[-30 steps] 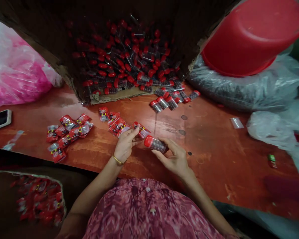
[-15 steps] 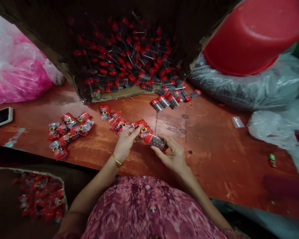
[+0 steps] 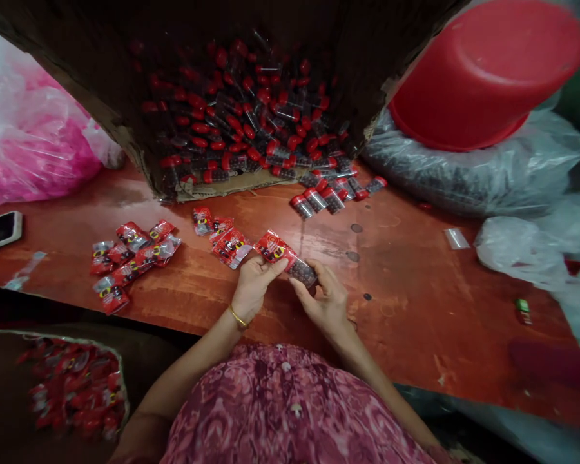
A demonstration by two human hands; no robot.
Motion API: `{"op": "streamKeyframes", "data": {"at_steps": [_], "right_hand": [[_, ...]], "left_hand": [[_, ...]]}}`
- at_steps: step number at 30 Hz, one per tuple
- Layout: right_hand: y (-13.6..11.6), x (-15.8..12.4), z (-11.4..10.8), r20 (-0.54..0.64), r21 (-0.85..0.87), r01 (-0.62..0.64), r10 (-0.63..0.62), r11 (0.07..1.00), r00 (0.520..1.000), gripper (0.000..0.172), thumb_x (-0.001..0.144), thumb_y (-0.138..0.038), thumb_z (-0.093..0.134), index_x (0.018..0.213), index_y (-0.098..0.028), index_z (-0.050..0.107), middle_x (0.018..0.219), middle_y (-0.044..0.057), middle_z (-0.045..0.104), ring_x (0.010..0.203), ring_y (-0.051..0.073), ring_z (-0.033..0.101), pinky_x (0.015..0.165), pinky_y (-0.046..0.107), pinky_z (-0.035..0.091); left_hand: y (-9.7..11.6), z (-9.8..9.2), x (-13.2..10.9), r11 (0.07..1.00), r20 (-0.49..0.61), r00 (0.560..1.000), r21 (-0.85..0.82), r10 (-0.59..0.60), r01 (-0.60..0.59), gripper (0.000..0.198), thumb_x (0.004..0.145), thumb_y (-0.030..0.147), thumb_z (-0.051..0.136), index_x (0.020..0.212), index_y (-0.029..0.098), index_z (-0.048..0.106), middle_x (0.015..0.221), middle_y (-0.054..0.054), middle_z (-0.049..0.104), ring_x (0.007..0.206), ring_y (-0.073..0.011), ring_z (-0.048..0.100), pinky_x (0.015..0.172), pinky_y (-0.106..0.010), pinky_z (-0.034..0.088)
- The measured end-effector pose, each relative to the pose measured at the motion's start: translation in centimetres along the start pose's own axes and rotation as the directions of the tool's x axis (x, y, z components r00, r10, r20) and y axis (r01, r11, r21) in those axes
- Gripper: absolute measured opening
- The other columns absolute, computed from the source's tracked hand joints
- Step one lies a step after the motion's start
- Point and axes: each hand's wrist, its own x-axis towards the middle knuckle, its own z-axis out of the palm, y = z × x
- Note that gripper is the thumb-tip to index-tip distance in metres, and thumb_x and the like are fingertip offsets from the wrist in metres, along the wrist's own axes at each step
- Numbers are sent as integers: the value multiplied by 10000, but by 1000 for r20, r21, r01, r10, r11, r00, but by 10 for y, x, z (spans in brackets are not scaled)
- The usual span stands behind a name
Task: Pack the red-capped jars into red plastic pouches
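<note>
Left hand (image 3: 254, 287) now sits closer to right hand (image 3: 329, 296) than half a second ago; wrapper (image 3: 273, 247) now reaches further over the capped end of the bottle (image 3: 303, 272). Bottle is held in front of the carton (image 3: 200, 192), on the person's side. Left pinches the wrapper, thumb on top; right grips the bottle's dark end between thumb and fingers.

Progress, judged: this one partly wrapped, dark end bare. Flat-looking wrappers (image 3: 232, 246) lie just in front of the carton. Further to the carton's front left, a heap of red packets (image 3: 144, 256), bulky, probably done; more in a box (image 3: 77, 386) well below that corner. Left over: loose bottles (image 3: 315, 200) at the carton's front right, and many bare ones inside it. Beyond the carton's right side: red bucket (image 3: 493, 71) upside down on a plastic sack (image 3: 473, 174).
</note>
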Motion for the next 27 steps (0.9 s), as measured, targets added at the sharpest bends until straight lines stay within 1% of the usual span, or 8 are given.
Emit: {"op": "streamKeyframes", "data": {"at_steps": [8, 11, 15, 18, 20, 22, 24, 27], "right_hand": [[-8, 14, 7, 131, 112, 43, -58, 993, 990, 243, 827, -280, 560, 1056, -202, 545, 916, 59, 655, 811, 187, 617, 738, 311, 503], [-12, 14, 14, 107, 108, 40, -51, 993, 993, 279, 828, -283, 559, 1094, -204, 533, 964, 71, 660, 855, 199, 622, 770, 329, 505], [-12, 15, 23, 27, 111, 21, -24, 994, 999, 289, 836, -262, 534, 1119, -199, 535, 975, 79, 662, 871, 201, 620, 778, 335, 510], [-9, 15, 26, 62, 207, -44, 32, 977, 998, 317, 816, -296, 575, 1124, -224, 552, 1008, 66, 658, 919, 204, 613, 825, 350, 505], [-8, 13, 25, 98, 335, -120, 92, 935, 991, 376, 788, -324, 614, 1146, -234, 546, 1061, 62, 646, 952, 204, 610, 843, 355, 505], [-7, 12, 24, 150, 479, -223, 170, 849, 974, 400, 786, -345, 607, 1160, -229, 529, 1057, 61, 645, 869, 184, 633, 773, 337, 533], [-7, 11, 25, 214, 576, -334, 256, 746, 943, 331, 794, -356, 583, 1092, -216, 545, 931, 38, 662, 659, 135, 627, 621, 288, 542], [-9, 12, 31, 262, 638, -437, 354, 634, 898, 214, 740, -359, 632, 862, -205, 547, 681, -33, 610, 440, 80, 518, 437, 217, 467]], "left_hand": [[1, -3, 6, 997, 38, 997, -18, 74, -74, 203, 575, 256, 752, 668, 133, 621, 651, 16, 627, 628, -96, 561, 682, -226, 448], [-2, -2, 6, 995, 3, 997, -65, 79, -79, 250, 588, 308, 755, 734, 147, 631, 702, 14, 640, 688, -113, 589, 739, -247, 457], [-5, 1, 5, 996, 55, 996, -64, 67, -64, 290, 575, 339, 772, 751, 148, 642, 748, -6, 665, 701, -127, 603, 746, -262, 469], [-1, 1, 5, 993, 36, 995, -76, 98, -95, 302, 567, 338, 777, 761, 155, 635, 767, -5, 665, 756, -142, 613, 792, -277, 469], [3, -1, 5, 988, 10, 991, -83, 130, -129, 299, 577, 337, 774, 767, 156, 631, 773, -5, 663, 786, -148, 616, 810, -281, 464], [7, -4, 5, 988, 20, 991, -79, 132, -130, 294, 596, 356, 762, 767, 154, 633, 776, -12, 664, 785, -151, 619, 789, -279, 468], [7, -7, 5, 992, 48, 992, -55, 113, -111, 290, 610, 376, 751, 751, 151, 634, 762, -17, 661, 752, -146, 615, 742, -266, 471], [2, -9, 2, 995, 65, 993, -14, 102, -102, 285, 617, 383, 747, 706, 144, 620, 712, -9, 642, 687, -123, 594, 682, -238, 463]]}}
